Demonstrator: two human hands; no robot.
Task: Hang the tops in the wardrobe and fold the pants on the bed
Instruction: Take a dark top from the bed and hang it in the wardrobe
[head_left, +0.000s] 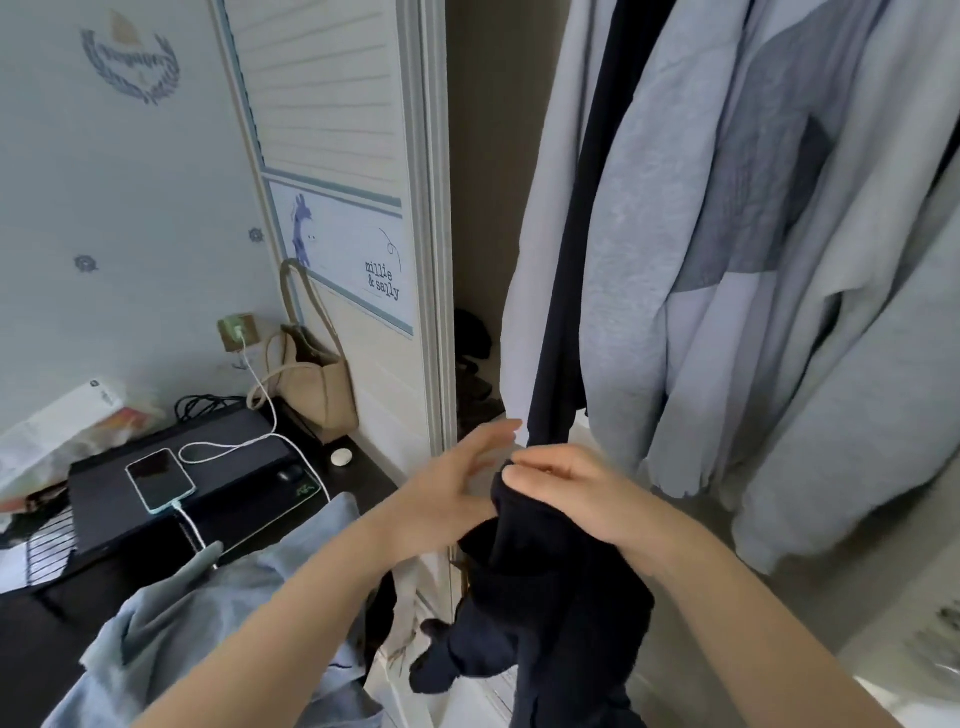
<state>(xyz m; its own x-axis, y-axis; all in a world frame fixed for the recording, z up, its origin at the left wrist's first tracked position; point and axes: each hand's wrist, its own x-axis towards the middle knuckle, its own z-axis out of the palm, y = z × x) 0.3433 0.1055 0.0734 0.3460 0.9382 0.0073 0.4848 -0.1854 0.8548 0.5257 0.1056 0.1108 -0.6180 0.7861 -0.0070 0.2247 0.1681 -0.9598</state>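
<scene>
The dark top (558, 322) hangs in the wardrobe (431, 260), long axis vertical, lower end down. The right hand (561, 491) pinches its fabric with curled fingers (524, 475). The left hand (457, 478), fingers straight, is beside it, holding nothing.

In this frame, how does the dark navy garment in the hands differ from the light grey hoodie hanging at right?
The dark navy garment is near-black; the light grey hoodie is pale with a darker grey panel. The navy garment is bunched under the right hand, whose grip curls round the fabric, while the left hand is open beside it; no hand touches the hoodie. Both hang inside the wardrobe.
</scene>
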